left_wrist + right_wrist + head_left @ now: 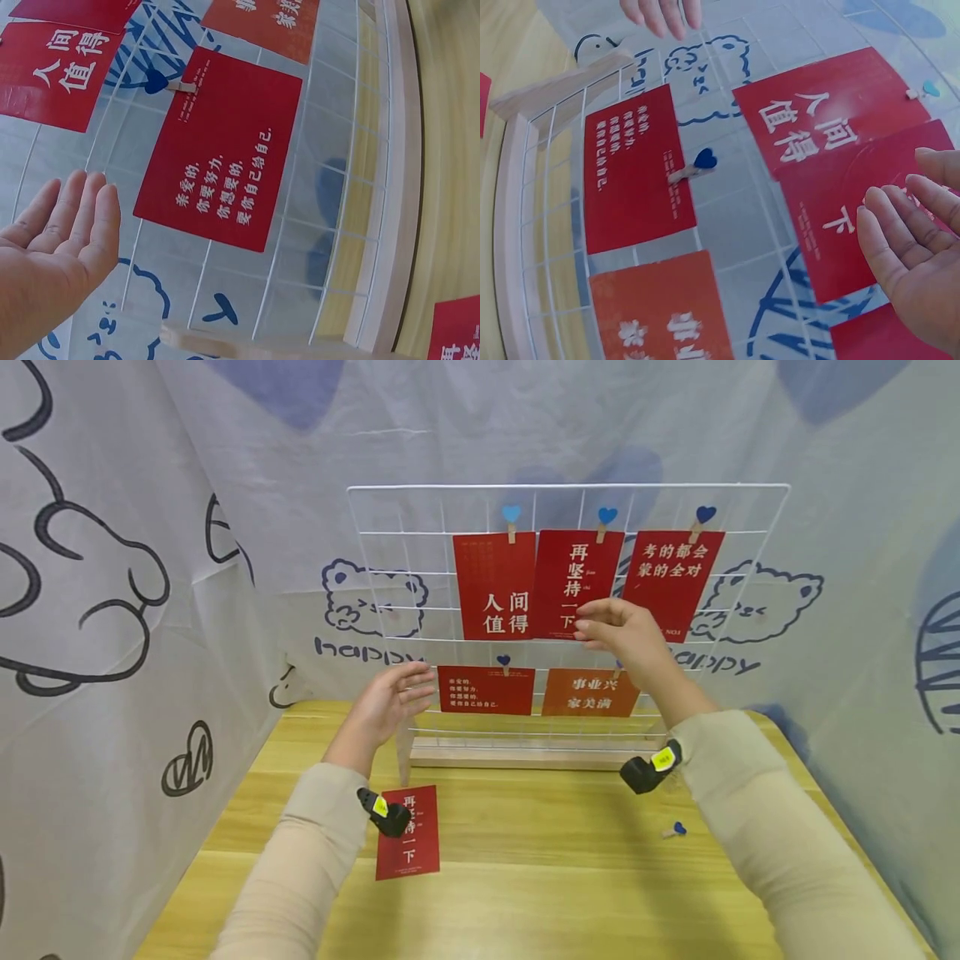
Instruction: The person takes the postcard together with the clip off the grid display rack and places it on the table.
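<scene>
A small wooden clip with a blue heart (607,516) pinched the top of the middle red card (558,577) against the wire rack (567,486), presumably so that the sheet hung flat with its white lettering facing outward. The upper left card (480,577) and upper right card (667,602) hung from clips in the same way, side by side with it, which probably kept the row even and easy to read. Below, a smaller red card (487,691) and an orange card (588,693) hung sideways, a layout that likely suited their wide lettering. A loose card (420,856) lay face up on the counter (525,877), its words matching the middle one, and a spare clip (678,828) lay towards the right, fastening nothing. The right hand (626,631) had its grip released, fingers loosely extended and nothing pinched between them; the middle red card lay just beyond the fingertips, its lower part nearest, though whether they touched could not be told. The left hand (390,697) was also released, palm bare, just beside the smaller red card's left edge and well apart from the middle one.
</scene>
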Demonstrator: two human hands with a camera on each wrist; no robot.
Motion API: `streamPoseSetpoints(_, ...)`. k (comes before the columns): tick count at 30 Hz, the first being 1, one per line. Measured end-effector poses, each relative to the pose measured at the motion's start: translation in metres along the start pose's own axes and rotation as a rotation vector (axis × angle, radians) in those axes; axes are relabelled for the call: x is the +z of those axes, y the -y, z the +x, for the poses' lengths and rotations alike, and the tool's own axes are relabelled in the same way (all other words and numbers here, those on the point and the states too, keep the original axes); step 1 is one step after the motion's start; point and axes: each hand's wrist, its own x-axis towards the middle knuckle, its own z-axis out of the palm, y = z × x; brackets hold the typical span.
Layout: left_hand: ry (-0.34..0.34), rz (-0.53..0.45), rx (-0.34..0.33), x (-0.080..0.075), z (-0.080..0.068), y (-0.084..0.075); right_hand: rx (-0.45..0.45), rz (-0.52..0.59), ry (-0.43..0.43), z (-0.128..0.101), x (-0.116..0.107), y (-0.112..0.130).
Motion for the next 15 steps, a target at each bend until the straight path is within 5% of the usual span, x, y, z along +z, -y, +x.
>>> streamPoseSetpoints(1, -0.003, -0.018, 0.000, 0.001, 0.001, 0.000, 0.012, -0.039, -0.016, -0.002, 0.004, 0.008)
streamPoseSetpoints(5, -0.029, -0.039, 0.000, 0.005, 0.006, -0.004, -0.021, 0.027, 0.014, 0.034, -0.007, -0.027)
streamPoseSetpoints(15, -0.056, -0.004, 0.037, 0.017, 0.020, -0.016, -0.013, -0.087, -0.032, -0.010, 0.021, 0.070)
